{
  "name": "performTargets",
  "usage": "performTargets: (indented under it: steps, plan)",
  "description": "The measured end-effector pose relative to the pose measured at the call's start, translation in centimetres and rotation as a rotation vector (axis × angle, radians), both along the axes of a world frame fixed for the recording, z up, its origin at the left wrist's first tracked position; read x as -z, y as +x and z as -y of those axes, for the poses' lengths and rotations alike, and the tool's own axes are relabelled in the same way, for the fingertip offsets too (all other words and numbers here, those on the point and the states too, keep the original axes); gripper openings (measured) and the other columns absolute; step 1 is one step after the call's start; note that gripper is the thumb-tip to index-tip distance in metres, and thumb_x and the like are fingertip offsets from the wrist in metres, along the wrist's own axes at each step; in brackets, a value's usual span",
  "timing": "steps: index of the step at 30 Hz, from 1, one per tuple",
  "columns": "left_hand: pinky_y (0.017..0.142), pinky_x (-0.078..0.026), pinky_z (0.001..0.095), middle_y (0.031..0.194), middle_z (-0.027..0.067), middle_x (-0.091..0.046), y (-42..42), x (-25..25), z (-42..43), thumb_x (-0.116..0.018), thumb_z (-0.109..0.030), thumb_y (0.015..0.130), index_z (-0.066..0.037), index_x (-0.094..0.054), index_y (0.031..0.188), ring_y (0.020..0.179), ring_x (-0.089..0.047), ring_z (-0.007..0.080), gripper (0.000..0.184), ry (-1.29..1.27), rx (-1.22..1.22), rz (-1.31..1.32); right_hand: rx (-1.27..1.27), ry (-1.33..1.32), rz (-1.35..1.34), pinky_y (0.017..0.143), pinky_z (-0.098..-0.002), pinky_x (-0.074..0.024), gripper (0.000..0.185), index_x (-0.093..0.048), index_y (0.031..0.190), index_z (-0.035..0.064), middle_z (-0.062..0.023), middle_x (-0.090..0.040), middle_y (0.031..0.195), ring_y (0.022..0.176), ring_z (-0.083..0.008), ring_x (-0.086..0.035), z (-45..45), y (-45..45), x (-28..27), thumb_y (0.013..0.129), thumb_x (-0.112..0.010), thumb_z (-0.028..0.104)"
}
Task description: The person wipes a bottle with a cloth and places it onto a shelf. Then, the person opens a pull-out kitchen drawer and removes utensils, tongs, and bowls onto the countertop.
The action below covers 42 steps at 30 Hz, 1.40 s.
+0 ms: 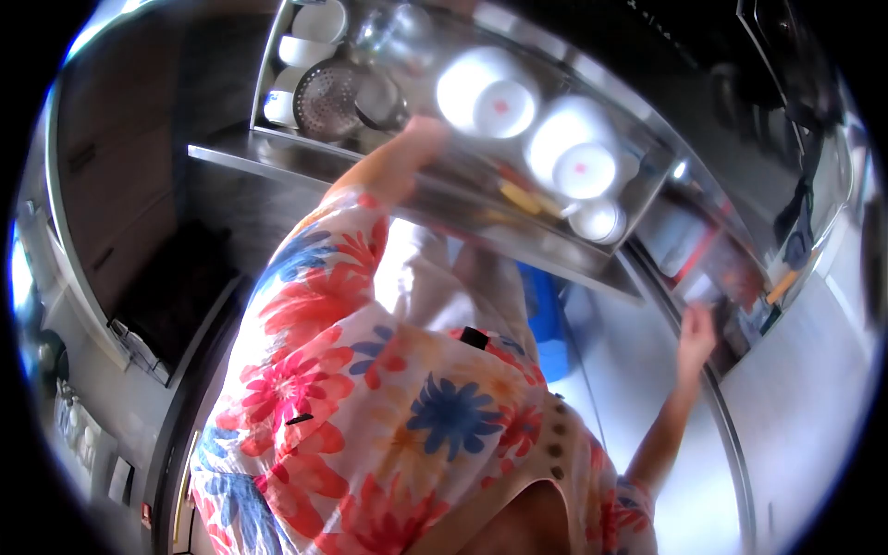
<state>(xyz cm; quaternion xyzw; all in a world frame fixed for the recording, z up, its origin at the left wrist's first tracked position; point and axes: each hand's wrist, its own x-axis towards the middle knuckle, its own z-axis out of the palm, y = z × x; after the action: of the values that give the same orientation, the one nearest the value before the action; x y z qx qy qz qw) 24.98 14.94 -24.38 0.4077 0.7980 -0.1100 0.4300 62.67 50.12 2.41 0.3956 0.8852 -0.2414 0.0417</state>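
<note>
My left hand (pixel 424 141) reaches over the near edge of an open metal drawer (pixel 338 155). It is smeared by motion, so its fingers and anything in them cannot be made out. Close to it lie a perforated strainer (pixel 326 98) and a round metal ladle-like bowl (pixel 377 100). White bowls (pixel 465 90) with small red marks sit in the drawer, a second group (pixel 572 148) farther right. Out to the right, my right hand (pixel 697 335) is raised beside a dark opening, fingers drawn together; whatever they may hold is unclear.
White cups (pixel 308 51) stand in the drawer's left end, with a yellow item (pixel 520 198) and a small round container (pixel 598 222) at the right. Below the drawer is something blue (pixel 548 324). A pale panel (pixel 638 388) lies on the right side.
</note>
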Motion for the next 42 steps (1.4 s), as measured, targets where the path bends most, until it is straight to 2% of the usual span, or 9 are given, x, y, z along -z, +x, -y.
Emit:
performTargets:
  steps: [7, 13, 15, 27, 29, 31, 35, 40, 42]
  plan:
    - [0.080, -0.048, 0.0357, 0.097, 0.0112, -0.064, 0.8, -1.9, -1.4, -0.065, -0.017, 0.069, -0.006, -0.067, 0.091, 0.095, -0.060, 0.0252, 0.024, -0.047, 0.141, 0.138, -0.032, -0.127, 0.031, 0.066, -0.0198, -0.0430, 0.016, -0.061, 0.100, 0.0024, -0.0004, -0.060, 0.089, 0.075, -0.0054, -0.051, 4.6, -2.2, 2.4, 0.086, -0.056, 0.009]
    - [0.082, -0.048, 0.0354, 0.105, 0.0128, -0.061, -0.2, -4.8, 0.0, -0.059, -0.021, 0.075, -0.007, -0.066, 0.095, 0.099, -0.059, 0.0258, 0.025, 0.036, 0.132, 0.103, -0.062, -0.252, 0.016, 0.064, -0.0241, -0.0485, 0.017, -0.062, 0.099, 0.0045, -0.0062, -0.064, 0.091, 0.073, -0.0126, -0.059, 10.4, -4.8, 3.6, 0.084, -0.057, 0.008]
    - [0.082, -0.048, 0.0357, 0.106, 0.0130, -0.061, 1.7, -3.1, -3.6, -0.058, -0.020, 0.077, -0.008, -0.067, 0.095, 0.099, -0.059, 0.0261, 0.023, 0.067, 0.159, 0.122, -0.092, -0.292, 0.024, 0.063, -0.0247, -0.0488, 0.017, -0.062, 0.099, 0.0049, -0.0063, -0.064, 0.090, 0.073, -0.0129, -0.059, 7.4, -3.7, 5.7, 0.083, -0.057, 0.008]
    - [0.070, -0.047, 0.0365, 0.086, 0.0097, -0.065, 3.1, -9.3, -5.7, -0.050, -0.011, 0.076, -0.006, -0.063, 0.082, 0.082, -0.062, 0.0245, 0.016, 0.252, 0.106, 0.037, -0.159, -0.455, -0.033, 0.065, -0.0261, -0.0476, 0.016, -0.062, 0.097, 0.0019, -0.0075, -0.064, 0.086, 0.071, -0.0141, -0.059, 7.5, -9.5, 8.7, 0.084, -0.058, 0.010]
    - [0.061, -0.047, 0.0362, 0.077, 0.0091, -0.064, 3.5, -9.8, -4.2, -0.050, -0.011, 0.074, -0.006, -0.061, 0.073, 0.073, -0.062, 0.0238, 0.012, 0.446, 0.041, -0.037, -0.195, -0.458, -0.049, 0.064, -0.0260, -0.0475, 0.016, -0.062, 0.097, 0.0021, -0.0080, -0.064, 0.085, 0.070, -0.0144, -0.059, 6.8, -10.7, 9.4, 0.083, -0.059, 0.010]
    - [0.059, -0.047, 0.0355, 0.074, 0.0097, -0.063, 3.1, -14.1, -3.4, -0.051, -0.011, 0.074, -0.006, -0.060, 0.069, 0.071, -0.062, 0.0241, 0.012, 0.544, 0.004, -0.111, -0.261, -0.454, -0.059, 0.064, -0.0260, -0.0475, 0.016, -0.061, 0.096, 0.0022, -0.0084, -0.064, 0.084, 0.069, -0.0147, -0.060, 5.5, -12.2, 9.9, 0.083, -0.059, 0.010]
    - [0.058, -0.048, 0.0364, 0.072, 0.0115, -0.063, 5.0, -19.6, 1.9, -0.051, -0.011, 0.074, -0.005, -0.061, 0.070, 0.069, -0.063, 0.0268, 0.013, 0.361, -0.033, -0.015, -0.310, -0.461, -0.045, 0.062, -0.0277, -0.0478, 0.013, -0.061, 0.093, 0.0019, -0.0099, -0.062, 0.081, 0.067, -0.0179, -0.061, 7.4, -12.2, 9.0, 0.082, -0.059, 0.009]
    - [0.064, -0.050, 0.0379, 0.074, 0.0102, -0.064, 4.4, -23.2, 5.4, -0.051, -0.015, 0.077, -0.009, -0.063, 0.078, 0.075, -0.064, 0.0272, 0.013, 0.116, -0.181, 0.005, -0.607, -0.305, -0.182, 0.073, -0.0346, -0.0466, 0.017, -0.060, 0.094, 0.0030, -0.0122, -0.061, 0.090, 0.082, -0.0271, -0.059, 10.5, -16.6, 4.6, 0.078, -0.059, 0.005]
    - [0.064, -0.050, 0.0397, 0.077, 0.0083, -0.065, 3.8, -24.9, 5.7, -0.051, -0.016, 0.079, -0.011, -0.063, 0.080, 0.077, -0.064, 0.0274, 0.014, 0.175, -0.104, -0.112, -0.652, -0.373, -0.187, 0.080, -0.0374, -0.0446, 0.022, -0.059, 0.095, 0.0020, -0.0133, -0.060, 0.095, 0.091, -0.0310, -0.056, 11.3, -18.6, 3.7, 0.074, -0.063, 0.008]
